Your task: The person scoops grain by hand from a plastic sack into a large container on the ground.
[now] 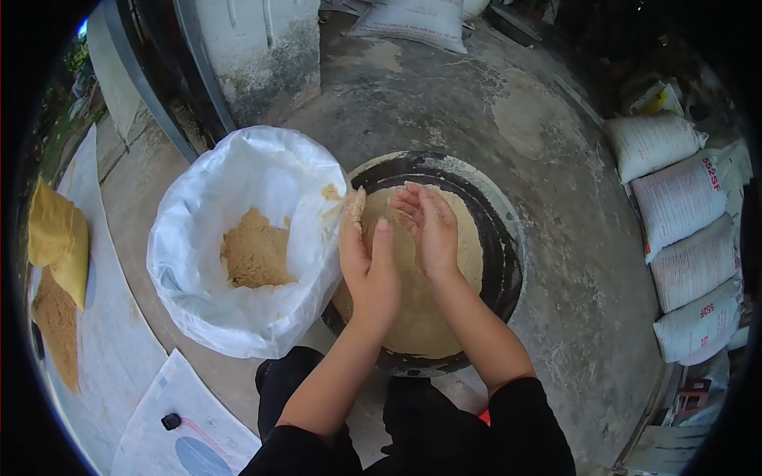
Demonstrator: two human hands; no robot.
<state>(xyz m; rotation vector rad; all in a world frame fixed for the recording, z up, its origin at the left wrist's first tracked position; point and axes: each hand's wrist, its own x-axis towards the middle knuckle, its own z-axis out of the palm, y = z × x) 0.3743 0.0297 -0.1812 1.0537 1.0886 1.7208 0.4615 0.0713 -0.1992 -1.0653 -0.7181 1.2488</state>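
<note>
A round black tub (508, 262) holds pale tan powder (429, 317). Over its left part is my left hand (367, 258), thumb and fingers apart, with damp-looking powder stuck to the fingertips; it is beside the rim of the white plastic sack. My right hand (432, 230) is raised over the middle of the tub, palm turned toward the left hand, fingers slightly curled and holding nothing. The two hands do not touch. Left of the tub, the open white sack (182, 262) contains brown powder (258, 250), and some clings to its inner right wall.
Several filled sacks (683, 206) line the right side. Another white sack (409, 24) lies at the top. At the far left, a yellow sack (59, 238) stands by brown powder on a pale sheet (119, 341). A whitewashed pillar (262, 55) rises behind the open sack.
</note>
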